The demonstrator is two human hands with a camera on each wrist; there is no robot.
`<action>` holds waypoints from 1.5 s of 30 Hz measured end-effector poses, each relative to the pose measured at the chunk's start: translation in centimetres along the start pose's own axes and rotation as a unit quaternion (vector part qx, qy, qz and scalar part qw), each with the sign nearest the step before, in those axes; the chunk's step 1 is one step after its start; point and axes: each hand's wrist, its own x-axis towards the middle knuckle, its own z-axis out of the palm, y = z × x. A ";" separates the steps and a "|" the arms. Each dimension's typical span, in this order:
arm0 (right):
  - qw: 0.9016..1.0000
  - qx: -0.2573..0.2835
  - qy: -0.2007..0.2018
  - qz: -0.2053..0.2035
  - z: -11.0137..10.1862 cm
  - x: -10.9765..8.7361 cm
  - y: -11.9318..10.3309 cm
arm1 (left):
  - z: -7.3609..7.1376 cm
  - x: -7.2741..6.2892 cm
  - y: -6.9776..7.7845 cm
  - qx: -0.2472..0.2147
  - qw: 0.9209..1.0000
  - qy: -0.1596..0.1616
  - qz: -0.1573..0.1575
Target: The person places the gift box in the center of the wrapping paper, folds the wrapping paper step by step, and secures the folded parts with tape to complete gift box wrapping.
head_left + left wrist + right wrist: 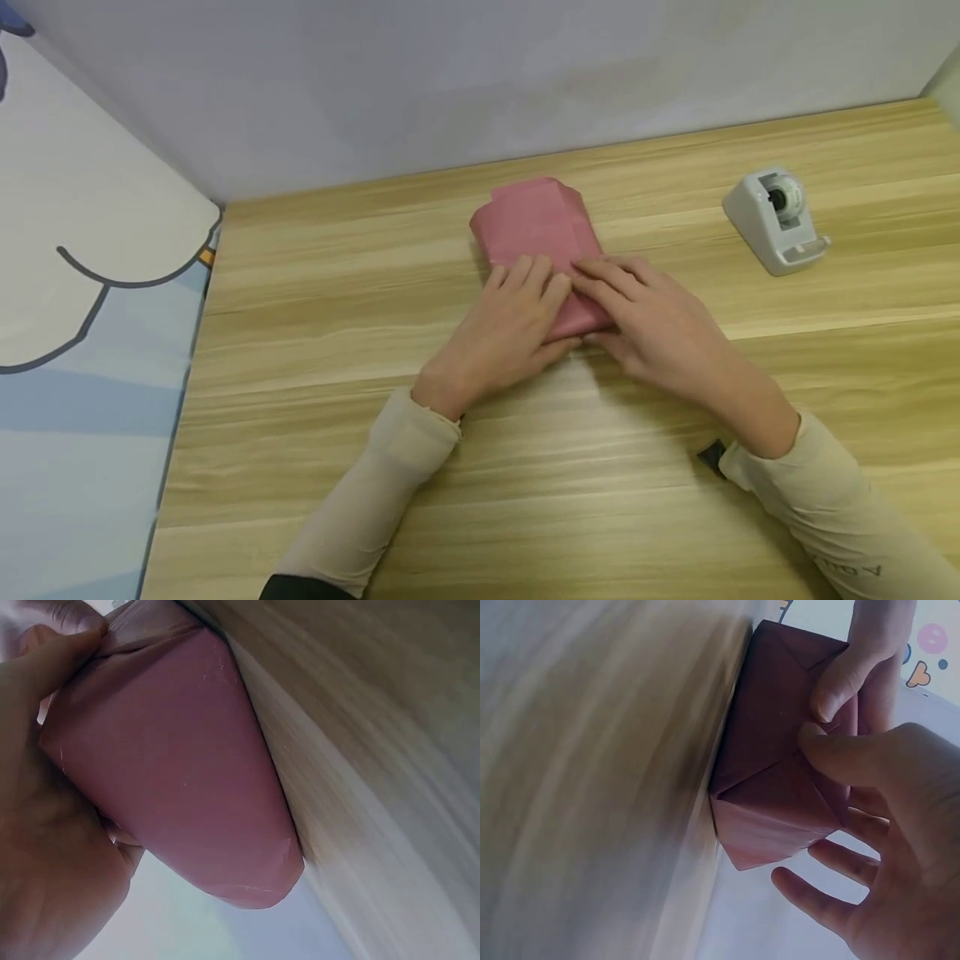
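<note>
A box-shaped package (534,221) wrapped in pink paper lies on the table, its far end loosely folded. My left hand (501,332) holds its near end, fingers on the top and thumb against the end face. On the other side of that end, my right hand (663,333) grips likewise, its thumb close to the left one. Triangular folds show on the end of the package (769,724) in the right wrist view, with both thumbs pressing there. The left wrist view shows a smooth long side of the package (176,769). What is inside the paper is hidden.
A white tape dispenser (772,221) with a roll of clear tape stands at the right rear of the wooden table (315,333). A pale wall (450,83) rises behind the table, and a cartoon-printed panel (82,467) borders its left edge.
</note>
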 end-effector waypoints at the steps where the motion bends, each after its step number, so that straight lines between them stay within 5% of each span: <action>1: 1.000 0.003 -0.004 0.002 0.0 0.0 0.0 | 0.0 0.0 -0.1 -0.003 1.000 -0.001 0.001; 9: 0.992 0.104 -0.072 0.028 -2.1 -0.3 1.6 | -0.2 -0.1 -0.3 -0.012 1.000 -0.015 -0.005; 14: 0.974 0.175 -0.040 0.134 -5.5 -1.8 4.4 | -0.1 -0.1 -0.2 -0.018 1.000 -0.020 -0.014; 17: 0.951 0.189 0.017 0.243 -7.5 -2.9 6.5 | -0.1 0.0 -0.1 -0.023 0.999 -0.015 -0.018; 20: 0.911 0.202 0.077 0.351 -9.0 -3.9 8.7 | 0.0 0.0 -0.2 -0.024 0.999 -0.010 -0.019; 22: 0.888 0.192 0.109 0.404 -9.5 -4.5 10.0 | 0.0 0.0 -0.2 -0.026 0.999 -0.008 -0.021; 25: 0.867 0.172 0.117 0.453 -9.6 -5.4 11.7 | -0.1 0.0 -0.3 -0.026 0.999 -0.010 -0.023; 29: 0.865 0.142 0.063 0.478 -8.9 -6.3 13.5 | -0.1 -0.1 -0.4 -0.027 0.999 -0.012 -0.025; 34: 0.878 0.126 -0.005 0.462 -7.8 -6.4 14.6 | -0.1 -0.3 -0.5 -0.020 0.999 -0.013 -0.028; 39: 0.881 0.134 -0.017 0.453 -7.3 -6.3 14.9 | -0.1 -0.3 -0.5 -0.017 0.999 -0.008 -0.027; 45: 0.866 0.168 -0.008 0.471 -7.1 -6.6 15.5 | 0.0 -0.1 -0.4 -0.020 0.999 -0.006 -0.026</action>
